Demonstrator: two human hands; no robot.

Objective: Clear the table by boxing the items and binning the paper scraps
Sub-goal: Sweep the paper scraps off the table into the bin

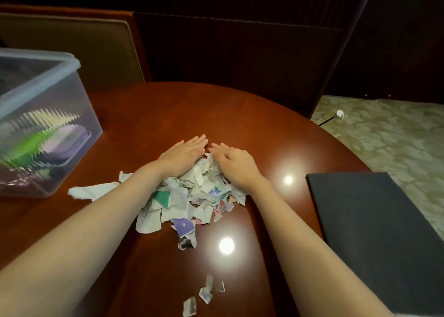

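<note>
The left hand (pixel 185 153) and right hand (pixel 235 161) lay flat, fingers straight, fingertips nearly meeting; scraps (pixel 192 196) heaped wrist-side of both palms.

Glossy wooden table (pixel 168 114), torn paper scraps (pixel 192 196), translucent plastic box (pixel 72 105).

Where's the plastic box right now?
Head view, far left: the plastic box stands on the table, left of the scrap pile.

Heap of torn paper scraps (pixel 177 196) on table (pixel 240 114)
</note>
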